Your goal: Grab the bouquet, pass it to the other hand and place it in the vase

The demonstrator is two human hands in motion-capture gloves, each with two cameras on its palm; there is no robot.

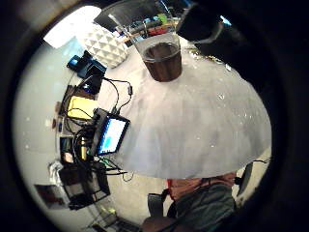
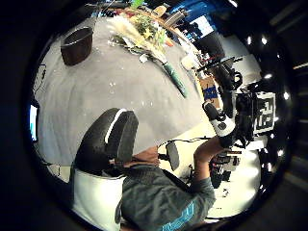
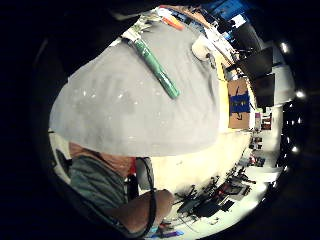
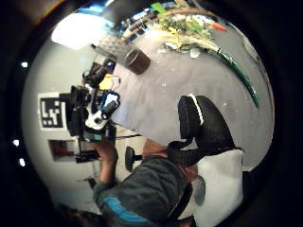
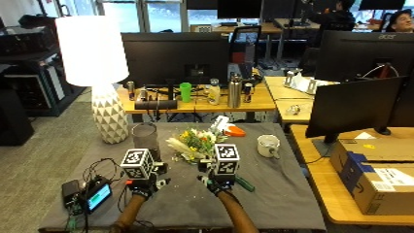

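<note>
Our right fingers (image 4: 203, 125) hang loosely curled above the grey cloth (image 5: 271, 194) and hold nothing. The left fingers (image 2: 113, 139) are the same, relaxed and empty. Both hands hover over the near part of the table, the right hand (image 5: 218, 183) just short of the bouquet (image 5: 197, 144), the left hand (image 5: 144, 183) off to its side.

The bouquet lies flat on the cloth ahead of us, blooms toward the vase (image 5: 146, 138), green wrapped stem (image 3: 156, 67) trailing toward our right. The vase stands upright beyond the left hand, well apart from the mug (image 5: 267, 145).

We judge the pickup not yet begun. To do it well, we should bring the right hand down over the wrapped stem, not the blooms, and close round it low enough to leave stem free for the left hand to take.
</note>
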